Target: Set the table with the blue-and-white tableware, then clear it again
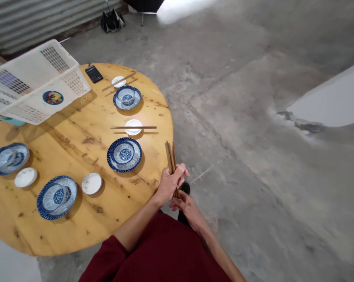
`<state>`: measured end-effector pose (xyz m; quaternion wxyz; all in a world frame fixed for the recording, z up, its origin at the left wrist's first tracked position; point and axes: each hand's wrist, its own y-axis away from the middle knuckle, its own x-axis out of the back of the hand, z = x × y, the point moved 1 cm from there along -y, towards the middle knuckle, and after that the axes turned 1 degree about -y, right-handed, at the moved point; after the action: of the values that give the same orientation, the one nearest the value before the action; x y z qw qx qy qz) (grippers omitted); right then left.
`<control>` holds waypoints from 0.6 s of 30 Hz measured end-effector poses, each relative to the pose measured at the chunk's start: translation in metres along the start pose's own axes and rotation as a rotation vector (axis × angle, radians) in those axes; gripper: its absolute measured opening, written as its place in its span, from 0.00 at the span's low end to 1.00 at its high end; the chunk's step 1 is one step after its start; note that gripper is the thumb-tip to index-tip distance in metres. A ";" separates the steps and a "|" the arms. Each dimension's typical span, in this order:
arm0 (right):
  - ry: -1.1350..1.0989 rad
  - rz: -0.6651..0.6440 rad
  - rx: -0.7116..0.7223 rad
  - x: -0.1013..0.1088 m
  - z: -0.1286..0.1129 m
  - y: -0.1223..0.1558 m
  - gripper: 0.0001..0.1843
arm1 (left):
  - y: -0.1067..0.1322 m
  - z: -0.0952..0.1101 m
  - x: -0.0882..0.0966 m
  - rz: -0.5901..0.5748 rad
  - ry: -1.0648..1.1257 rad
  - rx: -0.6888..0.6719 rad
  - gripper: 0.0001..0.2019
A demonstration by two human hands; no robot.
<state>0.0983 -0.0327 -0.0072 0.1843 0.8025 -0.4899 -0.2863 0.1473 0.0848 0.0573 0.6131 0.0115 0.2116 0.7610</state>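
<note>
Just off the table's right edge, my left hand [169, 183] is closed around a small bundle of brown wooden chopsticks [171, 157], their upper ends fanning slightly apart. Below it my right hand [187, 206] has its fingers closed at the lower ends of the same chopsticks. The nearest setting is a blue-patterned plate with a bowl [125, 154] on it. Behind that, a pair of chopsticks [149, 127] lies across a small white dish [133, 132]. How many chopsticks are in my hands I cannot tell.
On the round wooden table [88, 156] stand more plates with bowls [57, 197] and small white dishes [92, 183]. Farther back are a white plastic basket [62, 84], a black phone [94, 74] and another chopstick pair [126, 76]. Grey concrete floor [238, 168] lies to the right.
</note>
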 end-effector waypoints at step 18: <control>-0.004 -0.475 -0.178 0.108 -0.114 -0.073 0.14 | -0.061 0.011 -0.113 0.577 0.054 -0.156 0.30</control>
<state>0.2588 -0.0945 0.0080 0.1808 0.8752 -0.2607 -0.3651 0.2352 -0.0078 0.0740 0.3647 0.0038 0.1570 0.9178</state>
